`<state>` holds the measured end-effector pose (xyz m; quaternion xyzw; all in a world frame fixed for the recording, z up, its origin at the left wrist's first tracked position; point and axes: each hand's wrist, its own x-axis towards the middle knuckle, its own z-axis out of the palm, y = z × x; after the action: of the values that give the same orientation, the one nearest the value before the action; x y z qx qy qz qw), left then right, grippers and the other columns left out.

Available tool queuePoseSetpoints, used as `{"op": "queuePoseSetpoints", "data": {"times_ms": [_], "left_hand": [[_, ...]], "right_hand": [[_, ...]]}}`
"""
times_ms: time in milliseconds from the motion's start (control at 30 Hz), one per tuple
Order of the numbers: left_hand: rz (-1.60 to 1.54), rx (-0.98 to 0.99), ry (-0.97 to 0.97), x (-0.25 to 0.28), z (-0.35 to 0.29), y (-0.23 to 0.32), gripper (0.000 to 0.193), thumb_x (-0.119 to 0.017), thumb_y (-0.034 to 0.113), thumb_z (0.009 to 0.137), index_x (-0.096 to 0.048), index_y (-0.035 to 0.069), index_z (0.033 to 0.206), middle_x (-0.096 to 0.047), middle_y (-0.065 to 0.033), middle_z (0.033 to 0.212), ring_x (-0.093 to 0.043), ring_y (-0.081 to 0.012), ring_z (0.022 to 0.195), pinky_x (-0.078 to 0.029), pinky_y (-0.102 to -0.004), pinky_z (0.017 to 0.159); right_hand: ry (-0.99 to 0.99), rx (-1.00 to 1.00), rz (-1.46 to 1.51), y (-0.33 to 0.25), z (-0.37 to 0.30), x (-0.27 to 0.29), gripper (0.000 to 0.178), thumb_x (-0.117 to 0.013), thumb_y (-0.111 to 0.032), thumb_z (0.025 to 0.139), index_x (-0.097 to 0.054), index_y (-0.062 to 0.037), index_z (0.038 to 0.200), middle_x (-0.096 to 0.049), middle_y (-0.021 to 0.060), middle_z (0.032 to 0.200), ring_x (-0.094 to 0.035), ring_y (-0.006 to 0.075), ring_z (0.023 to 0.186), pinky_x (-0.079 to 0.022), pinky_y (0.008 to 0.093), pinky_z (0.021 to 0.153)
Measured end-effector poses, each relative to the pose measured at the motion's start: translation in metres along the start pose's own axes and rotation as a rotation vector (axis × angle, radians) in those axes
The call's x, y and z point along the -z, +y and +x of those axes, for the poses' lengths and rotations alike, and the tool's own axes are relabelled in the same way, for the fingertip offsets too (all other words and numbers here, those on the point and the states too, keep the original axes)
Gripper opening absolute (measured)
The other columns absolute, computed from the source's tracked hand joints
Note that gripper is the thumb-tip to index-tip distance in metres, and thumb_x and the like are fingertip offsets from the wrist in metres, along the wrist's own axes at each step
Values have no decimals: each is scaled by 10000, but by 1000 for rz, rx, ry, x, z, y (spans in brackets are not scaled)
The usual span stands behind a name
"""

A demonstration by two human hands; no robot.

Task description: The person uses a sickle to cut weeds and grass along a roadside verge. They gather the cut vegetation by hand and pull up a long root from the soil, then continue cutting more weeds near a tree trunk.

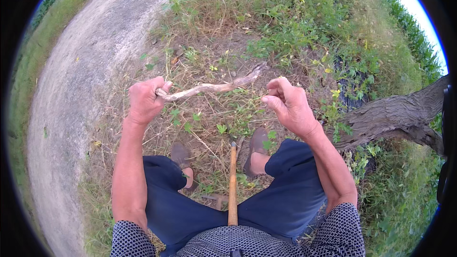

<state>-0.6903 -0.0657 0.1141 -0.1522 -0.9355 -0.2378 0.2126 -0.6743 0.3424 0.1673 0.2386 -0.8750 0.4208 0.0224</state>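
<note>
The left hand [144, 99] is closed in a fist around one end of a crooked, pale dry stick [209, 87], which is held out in the air above the ground [240, 50], across the front of the body. From the fist the stick runs rightward, its thicker, split end loose and pointing away from the person. Just beside that end, apart from it, the right hand [291, 104] is half curled, with a gap between thumb tip and forefinger. The span between the hands opens over weedy soil. Leftward, a strip of dry grass [102, 138] separates the left hand from the near edge of the grey road [90, 71], which curves along that side. On the right, room is tighter: a thick tree trunk [400, 114] slants in from the far right, its lower part passing behind the right forearm [331, 162]. Leafy weeds [290, 38] grow beyond the stick's loose end. Nearer the body, a wooden handle [233, 185] stretches between the spread legs, its metal-capped tip lying between the left shoe [180, 154] and right shoe [257, 146].
</note>
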Motion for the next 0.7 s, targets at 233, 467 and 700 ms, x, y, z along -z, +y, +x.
{"op": "queuePoseSetpoints", "data": {"times_ms": [233, 467, 700], "left_hand": [[84, -219, 25, -16, 3, 6, 330, -745, 308, 994, -594, 138, 755, -619, -64, 670, -659, -295, 606, -480, -445, 538], [194, -204, -121, -9, -5, 3, 318, -711, 370, 1008, -609, 145, 808, -626, -22, 677, -690, -266, 634, -508, -436, 550], [192, -189, -269, -18, -7, 9, 274, -722, 354, 967, -613, 131, 851, -642, -50, 705, -717, -312, 698, -536, -482, 597]], "right_hand": [[110, -341, 631, -9, 7, -23, 187, -707, -138, 1018, -666, -7, 1146, -727, 73, 798, -724, 138, 705, -576, 273, 595], [-44, -57, -184, -18, -3, -16, 350, -871, -184, 884, -672, -4, 1109, -726, 125, 937, -709, 247, 863, -553, 404, 734], [-249, 197, -729, -54, -8, -38, 372, -872, -181, 800, -675, -16, 1068, -688, 175, 1006, -659, 386, 975, -529, 500, 841]]}}
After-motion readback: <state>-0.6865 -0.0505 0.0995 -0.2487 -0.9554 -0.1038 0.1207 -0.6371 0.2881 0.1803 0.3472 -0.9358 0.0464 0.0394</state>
